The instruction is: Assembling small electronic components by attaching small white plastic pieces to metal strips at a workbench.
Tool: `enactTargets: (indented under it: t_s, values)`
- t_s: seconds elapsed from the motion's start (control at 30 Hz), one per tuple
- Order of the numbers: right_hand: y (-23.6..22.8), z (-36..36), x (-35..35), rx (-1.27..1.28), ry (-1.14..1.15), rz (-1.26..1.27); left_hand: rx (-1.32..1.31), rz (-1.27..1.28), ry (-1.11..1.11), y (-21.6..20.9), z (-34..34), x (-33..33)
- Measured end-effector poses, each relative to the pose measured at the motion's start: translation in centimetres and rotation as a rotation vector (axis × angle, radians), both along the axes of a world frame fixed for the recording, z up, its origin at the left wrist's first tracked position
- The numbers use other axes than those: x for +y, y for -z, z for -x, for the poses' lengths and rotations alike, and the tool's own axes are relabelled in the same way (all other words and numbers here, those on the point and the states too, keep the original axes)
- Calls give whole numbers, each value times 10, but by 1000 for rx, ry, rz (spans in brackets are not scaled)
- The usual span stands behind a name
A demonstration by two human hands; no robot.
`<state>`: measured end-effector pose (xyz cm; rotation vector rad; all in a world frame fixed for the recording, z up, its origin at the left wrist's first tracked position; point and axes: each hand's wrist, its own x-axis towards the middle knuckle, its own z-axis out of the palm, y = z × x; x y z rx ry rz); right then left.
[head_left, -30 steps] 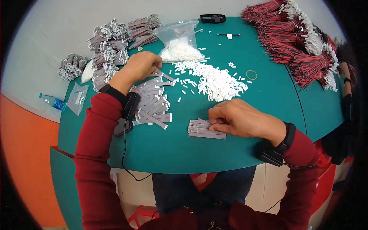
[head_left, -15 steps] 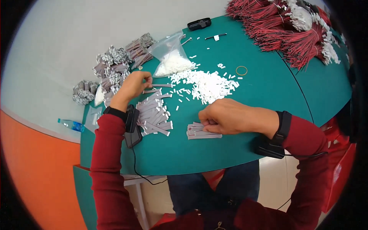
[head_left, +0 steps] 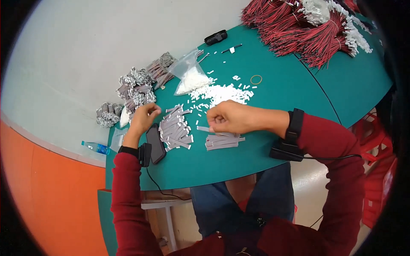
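Observation:
My right hand (head_left: pixel 232 117) is closed in a pinch on a short grey ribbon cable (head_left: pixel 203 128) whose white end sticks out to the left. Just below it lies a neat stack of similar ribbon cables (head_left: pixel 222 143). My left hand (head_left: pixel 144 118) hovers at the left edge of a looser pile of grey ribbon cables (head_left: pixel 173 128) with white ends. Its thumb and forefinger are curved and apart, with nothing visible between them. Beyond my right hand spreads a heap of small white connector pieces (head_left: pixel 222 94), partly hidden by that hand.
Behind the heap stands a clear bag (head_left: pixel 192 79) of white pieces. Bundled grey cables (head_left: pixel 139 87) line the left edge, bundled red-and-black wires (head_left: pixel 299 30) the far right. A dark phone-like slab (head_left: pixel 156 145), rubber band (head_left: pixel 256 79), black case (head_left: pixel 215 37) and bottle (head_left: pixel 96 147) are around.
My right hand has lifted off the stack and moved left with a ribbon cable. My left hand has drawn back from the cable it was touching; its fingers have parted. The view has shifted.

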<state>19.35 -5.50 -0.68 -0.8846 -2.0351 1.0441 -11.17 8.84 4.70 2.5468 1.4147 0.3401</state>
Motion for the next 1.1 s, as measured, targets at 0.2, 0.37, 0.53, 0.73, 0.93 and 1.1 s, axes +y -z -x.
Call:
enactTargets:
  t_s: [0.2,0.37,0.53,0.73,0.93,1.1]
  values:
    - [4,1,6,297,1,167,-535,492,115,1,-78,-82]
    - [-3,4,3,437,5,273,-848,729,42,14,-95,-99]
    - [-5,3,3,426,11,317,-996,817,72,22,-99,-96]
    - [-8,2,2,445,98,422,-1030,792,54,28,-109,-98]
    - [-11,2,-1,442,208,376,-1177,911,62,38,-124,-99]
    - [-8,3,5,423,296,411,-1218,972,26,48,-126,-91]
